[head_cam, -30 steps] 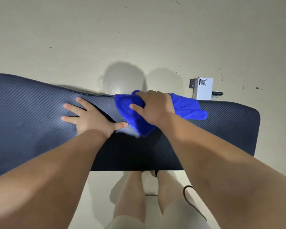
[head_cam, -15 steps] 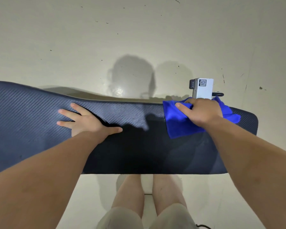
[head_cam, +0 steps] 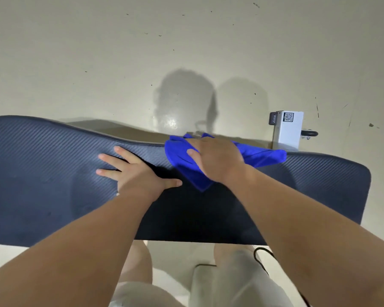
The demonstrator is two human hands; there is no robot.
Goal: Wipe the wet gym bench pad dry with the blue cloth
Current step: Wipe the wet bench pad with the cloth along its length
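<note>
**Blue cloth on bench pad**

A bunched, bright blue cloth [head_cam: 258, 154] lies pressed flat against the far edge of the long, dark navy, ribbed bench pad [head_cam: 42, 173]; any wetness is hard to make out.

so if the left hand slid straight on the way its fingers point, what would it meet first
Probably nothing on the pad: the left hand points up-left across bare bench pad, so its far edge comes first, then floor. The blue cloth lies off to its right.
</note>
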